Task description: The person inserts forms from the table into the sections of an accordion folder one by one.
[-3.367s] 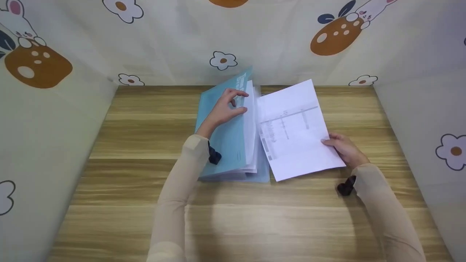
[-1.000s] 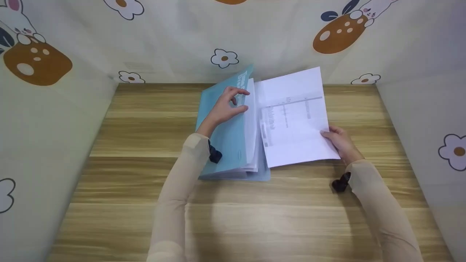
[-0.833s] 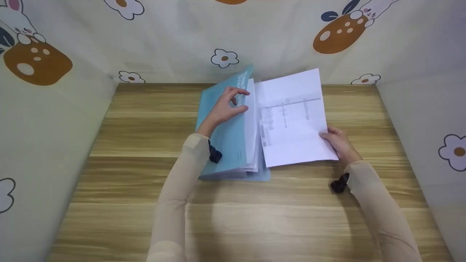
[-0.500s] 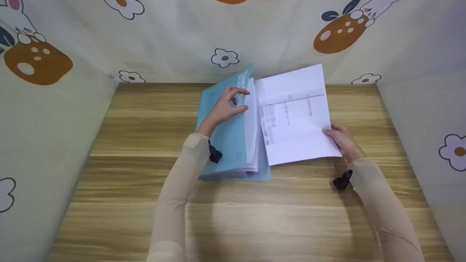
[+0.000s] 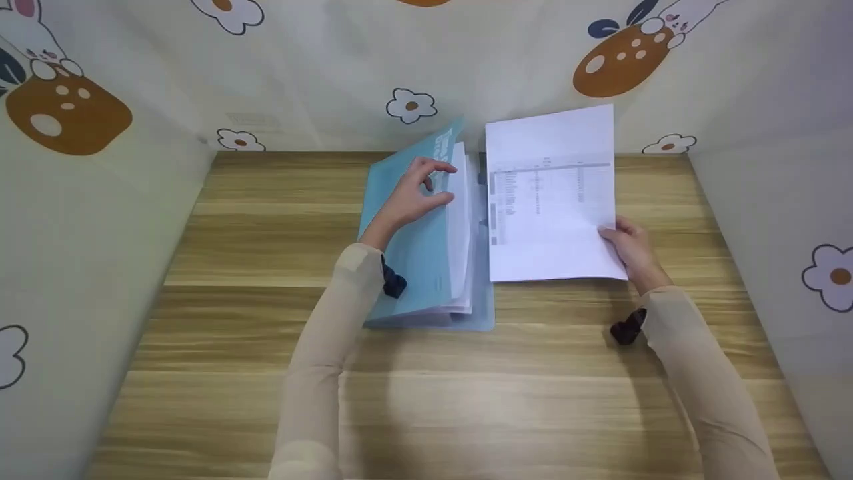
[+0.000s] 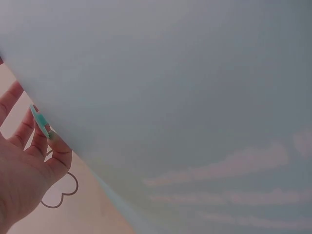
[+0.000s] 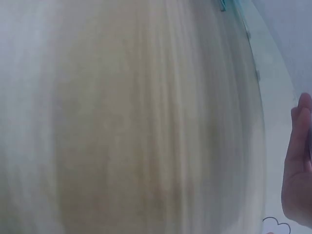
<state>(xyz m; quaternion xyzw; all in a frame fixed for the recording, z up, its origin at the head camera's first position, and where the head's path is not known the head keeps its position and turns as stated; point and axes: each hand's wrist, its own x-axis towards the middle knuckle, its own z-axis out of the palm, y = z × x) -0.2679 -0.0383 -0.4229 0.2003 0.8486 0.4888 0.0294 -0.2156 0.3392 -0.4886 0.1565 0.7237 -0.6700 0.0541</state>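
Note:
A light-blue document folder stands partly open at the back middle of the table, white pages inside it. My left hand holds the raised cover's right edge between thumb and fingers. In the left wrist view that cover fills most of the picture, with the left hand at its edge. To the folder's right, my right hand pinches the lower right edge of a white sheet of paper printed with a table. The sheet is held up nearly upright, apart from the folder. Only part of the right hand shows in the right wrist view.
The wood-grain table runs under both forearms. A pale patterned curtain encloses it at the back and both sides, close behind the folder. Each wrist bears a small black camera.
My right hand has moved the sheet up and to the right, away from the folder, and turned it straighter. Dark fittings along the folder's spine now show. The left hand has stayed in place.

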